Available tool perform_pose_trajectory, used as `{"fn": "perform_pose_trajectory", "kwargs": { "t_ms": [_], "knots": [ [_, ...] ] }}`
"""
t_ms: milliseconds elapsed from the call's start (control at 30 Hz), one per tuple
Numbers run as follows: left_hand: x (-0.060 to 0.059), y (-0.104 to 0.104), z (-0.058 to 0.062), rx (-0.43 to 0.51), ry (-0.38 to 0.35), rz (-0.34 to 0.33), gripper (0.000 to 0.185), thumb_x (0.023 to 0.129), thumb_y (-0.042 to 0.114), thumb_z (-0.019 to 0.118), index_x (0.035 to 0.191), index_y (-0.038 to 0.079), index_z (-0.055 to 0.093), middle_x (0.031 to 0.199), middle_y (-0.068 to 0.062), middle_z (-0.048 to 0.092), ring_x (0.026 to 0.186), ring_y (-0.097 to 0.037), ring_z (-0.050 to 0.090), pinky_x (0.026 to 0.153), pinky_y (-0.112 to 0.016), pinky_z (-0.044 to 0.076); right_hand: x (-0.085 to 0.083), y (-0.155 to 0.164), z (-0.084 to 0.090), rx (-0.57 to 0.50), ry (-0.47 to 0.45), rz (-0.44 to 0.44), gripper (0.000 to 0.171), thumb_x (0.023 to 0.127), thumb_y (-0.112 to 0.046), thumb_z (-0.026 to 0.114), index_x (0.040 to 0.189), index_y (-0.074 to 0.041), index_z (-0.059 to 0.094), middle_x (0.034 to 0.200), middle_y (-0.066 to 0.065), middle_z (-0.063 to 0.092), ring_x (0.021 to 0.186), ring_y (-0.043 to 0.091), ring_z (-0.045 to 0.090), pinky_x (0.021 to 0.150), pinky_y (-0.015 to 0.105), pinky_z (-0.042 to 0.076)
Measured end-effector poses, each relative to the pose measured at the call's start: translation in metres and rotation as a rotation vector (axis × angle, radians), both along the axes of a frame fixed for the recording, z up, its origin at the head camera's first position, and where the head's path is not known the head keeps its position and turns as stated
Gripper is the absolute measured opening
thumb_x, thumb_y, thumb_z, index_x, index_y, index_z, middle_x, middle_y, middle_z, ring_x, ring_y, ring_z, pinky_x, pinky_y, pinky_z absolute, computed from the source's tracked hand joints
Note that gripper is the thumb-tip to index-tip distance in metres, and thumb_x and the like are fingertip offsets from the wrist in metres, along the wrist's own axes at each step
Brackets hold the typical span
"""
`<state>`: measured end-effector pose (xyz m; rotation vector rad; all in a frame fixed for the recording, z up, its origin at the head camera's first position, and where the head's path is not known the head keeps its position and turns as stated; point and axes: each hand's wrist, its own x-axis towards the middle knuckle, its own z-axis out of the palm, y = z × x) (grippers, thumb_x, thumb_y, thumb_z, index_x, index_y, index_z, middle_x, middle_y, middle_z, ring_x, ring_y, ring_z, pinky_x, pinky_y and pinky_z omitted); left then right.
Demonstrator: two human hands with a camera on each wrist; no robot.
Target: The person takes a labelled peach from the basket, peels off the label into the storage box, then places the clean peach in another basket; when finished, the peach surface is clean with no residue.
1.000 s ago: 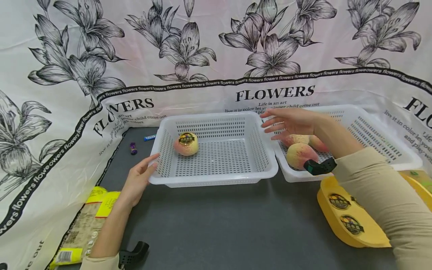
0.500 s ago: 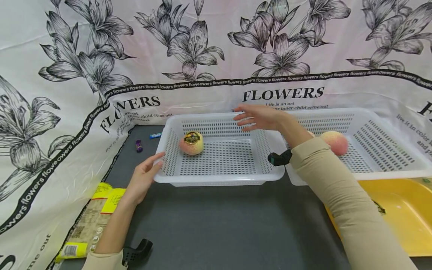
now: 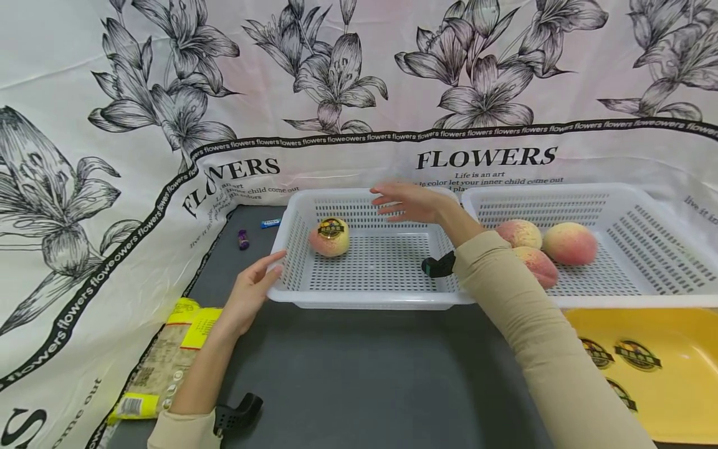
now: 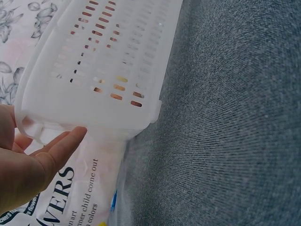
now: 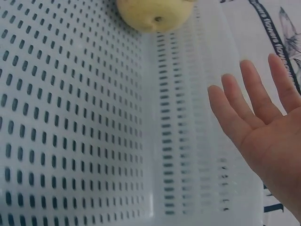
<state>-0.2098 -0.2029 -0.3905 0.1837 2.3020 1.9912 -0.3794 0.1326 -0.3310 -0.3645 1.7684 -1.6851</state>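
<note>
A white slotted plastic basket (image 3: 364, 299) stands at the middle, with one pale pink-yellow peach (image 3: 329, 237) in its left half bearing a dark oval sticker. At that basket's left end, my left hand (image 3: 250, 293) touches the rim with fingertips and thumb, the fingers fairly straight. Over the basket's back right part my right hand (image 3: 412, 202) is held with extended, slightly spread fingers and nothing in it. In the right wrist view the peach (image 5: 157, 14) lies beyond the fingers, apart from them.
A second white basket (image 3: 662, 268) with three peaches (image 3: 570, 244) adjoins on the right. In front of it lies a yellow tray (image 3: 684, 374) with dark stickers. On the left are a yellow-labelled bag (image 3: 162, 362), a purple wrapper (image 3: 243, 239) and a blue packet (image 3: 271, 222).
My right hand has moved left, from above the right basket to over the middle basket. The head view has shifted, so the scene sits further right. The left hand stays at the rim.
</note>
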Motion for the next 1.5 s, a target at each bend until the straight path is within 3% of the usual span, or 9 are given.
{"fn": "perform_pose_trajectory", "kwargs": {
  "t_ms": [267, 500, 767, 1033, 1267, 1500],
  "knots": [
    [-0.001, 0.0, -0.002, -0.01, -0.003, 0.005, 0.046, 0.102, 0.018, 0.046, 0.145, 0.006, 0.038, 0.143, -0.019, 0.04, 0.112, -0.037, 0.051, 0.08, -0.027, 0.051, -0.003, -0.024, -0.012, 0.077, 0.019, -0.024, 0.054, 0.101, -0.023, 0.048, 0.149, -0.012, 0.027, 0.15, 0.012, 0.03, 0.136, 0.032, 0.027, 0.102, 0.05, 0.034],
    [-0.001, 0.0, -0.001, -0.011, -0.006, 0.001, 0.045, 0.102, 0.018, 0.046, 0.145, 0.007, 0.039, 0.144, -0.018, 0.04, 0.113, -0.037, 0.05, 0.08, -0.028, 0.051, 0.0, -0.053, -0.018, 0.152, 0.074, 0.047, 0.063, 0.093, -0.017, 0.063, 0.148, -0.017, 0.031, 0.151, 0.009, 0.026, 0.134, 0.031, 0.03, 0.099, 0.05, 0.038],
    [-0.002, 0.001, 0.0, -0.021, -0.016, 0.004, 0.045, 0.102, 0.018, 0.045, 0.145, 0.007, 0.039, 0.145, -0.018, 0.038, 0.116, -0.038, 0.048, 0.085, -0.031, 0.05, 0.005, -0.082, -0.025, 0.297, 0.149, 0.039, 0.072, 0.084, -0.013, 0.074, 0.145, -0.02, 0.037, 0.152, 0.009, 0.026, 0.132, 0.032, 0.035, 0.093, 0.05, 0.043],
    [-0.001, 0.0, 0.001, -0.025, -0.02, 0.013, 0.045, 0.102, 0.019, 0.046, 0.145, 0.008, 0.04, 0.145, -0.018, 0.038, 0.116, -0.038, 0.049, 0.085, -0.033, 0.05, 0.011, -0.105, -0.026, 0.461, 0.254, 0.048, 0.075, 0.078, -0.01, 0.079, 0.142, -0.024, 0.042, 0.15, 0.01, 0.028, 0.13, 0.03, 0.036, 0.092, 0.05, 0.044],
    [0.0, 0.002, 0.002, -0.027, -0.011, 0.01, 0.044, 0.102, 0.016, 0.046, 0.144, 0.004, 0.04, 0.144, -0.019, 0.039, 0.117, -0.038, 0.049, 0.083, -0.028, 0.05, 0.017, -0.111, -0.025, 0.508, 0.305, 0.071, 0.08, 0.075, 0.001, 0.077, 0.142, -0.023, 0.042, 0.141, 0.008, 0.039, 0.12, 0.028, 0.043, 0.087, 0.042, 0.046],
    [0.0, 0.002, 0.003, -0.033, -0.007, 0.013, 0.044, 0.102, 0.015, 0.046, 0.144, 0.003, 0.04, 0.144, -0.02, 0.04, 0.117, -0.038, 0.05, 0.084, -0.03, 0.05, 0.016, -0.112, -0.029, 0.544, 0.342, 0.052, 0.077, 0.076, 0.001, 0.076, 0.14, -0.024, 0.043, 0.139, 0.009, 0.04, 0.117, 0.028, 0.044, 0.084, 0.041, 0.048]
  ]
}}
